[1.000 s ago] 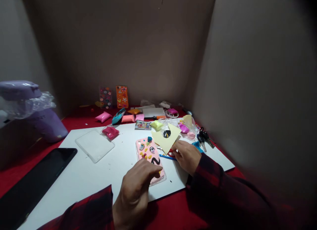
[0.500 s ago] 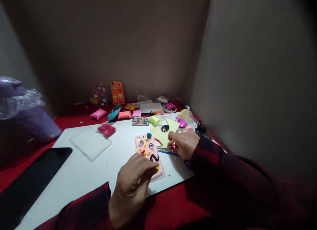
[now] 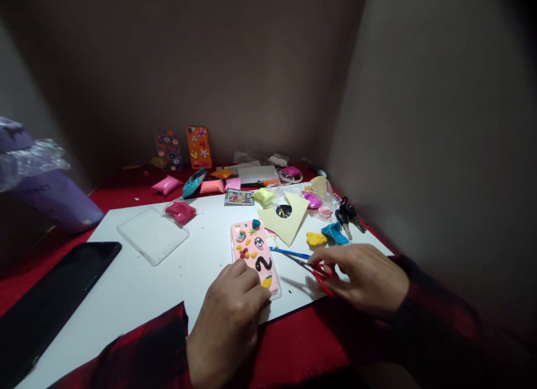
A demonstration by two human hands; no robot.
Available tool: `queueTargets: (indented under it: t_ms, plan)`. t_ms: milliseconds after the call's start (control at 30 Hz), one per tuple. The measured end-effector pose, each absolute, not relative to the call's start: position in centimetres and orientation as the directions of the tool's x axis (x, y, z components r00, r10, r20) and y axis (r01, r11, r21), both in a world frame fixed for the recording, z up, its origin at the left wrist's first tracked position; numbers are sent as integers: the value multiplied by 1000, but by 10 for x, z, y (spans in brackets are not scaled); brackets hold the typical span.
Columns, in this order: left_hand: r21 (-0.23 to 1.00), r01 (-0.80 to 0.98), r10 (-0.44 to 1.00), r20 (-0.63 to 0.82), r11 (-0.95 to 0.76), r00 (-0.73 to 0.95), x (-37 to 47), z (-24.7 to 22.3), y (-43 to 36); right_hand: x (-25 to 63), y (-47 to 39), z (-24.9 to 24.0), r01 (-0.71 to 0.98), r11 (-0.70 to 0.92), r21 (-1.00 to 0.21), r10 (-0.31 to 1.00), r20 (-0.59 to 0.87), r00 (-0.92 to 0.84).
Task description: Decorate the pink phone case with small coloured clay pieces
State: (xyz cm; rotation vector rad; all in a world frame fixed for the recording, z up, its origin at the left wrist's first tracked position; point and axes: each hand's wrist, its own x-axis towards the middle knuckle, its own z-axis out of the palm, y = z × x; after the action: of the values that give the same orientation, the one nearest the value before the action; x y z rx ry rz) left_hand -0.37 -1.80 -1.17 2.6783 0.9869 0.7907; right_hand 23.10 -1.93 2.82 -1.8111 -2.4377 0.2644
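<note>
A pink phone case (image 3: 247, 243) decorated with small coloured clay pieces lies on the white board. A black wavy clay piece (image 3: 263, 263) and a yellow clay piece (image 3: 267, 281) sit on its lower half. My left hand (image 3: 229, 308) rests over the case's lower left part, fingers curled in; their tips are hidden, so what they hold, if anything, does not show. My right hand (image 3: 364, 277) grips red-handled scissors (image 3: 322, 278), blades toward the case. Just beyond them lies a blue stick tool (image 3: 289, 252). Yellow clay (image 3: 316, 239) and blue clay (image 3: 334, 232) lie past that hand.
A clear case (image 3: 153, 238) and a black phone (image 3: 54, 311) lie at left on the white board (image 3: 138, 316). Cream paper (image 3: 289, 229), keys (image 3: 348, 216) and several clay packets (image 3: 180, 211) are spread behind. Two decorated cases (image 3: 198, 147) lean against the wall.
My right hand moved from beside the cream paper toward the front right, and the scissors now show in it. My left hand lowered onto the case. Yellow and blue clay came into view.
</note>
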Motion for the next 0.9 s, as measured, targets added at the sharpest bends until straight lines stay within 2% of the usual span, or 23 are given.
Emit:
queueTargets:
  t_ms: [200, 433, 900]
  plan:
    - [263, 587, 633, 472, -765, 614, -3, -21, -19, 208, -52, 16, 901, 173, -398, 978, -39, -205]
    - [187, 585, 589, 501, -789, 634, 1, -23, -19, 200, -55, 3, 815, 5, -580, 973, -184, -137]
    - [186, 553, 553, 550, -812, 626, 4, -23, -19, 193, -52, -4, 743, -117, -659, 952, -287, -105]
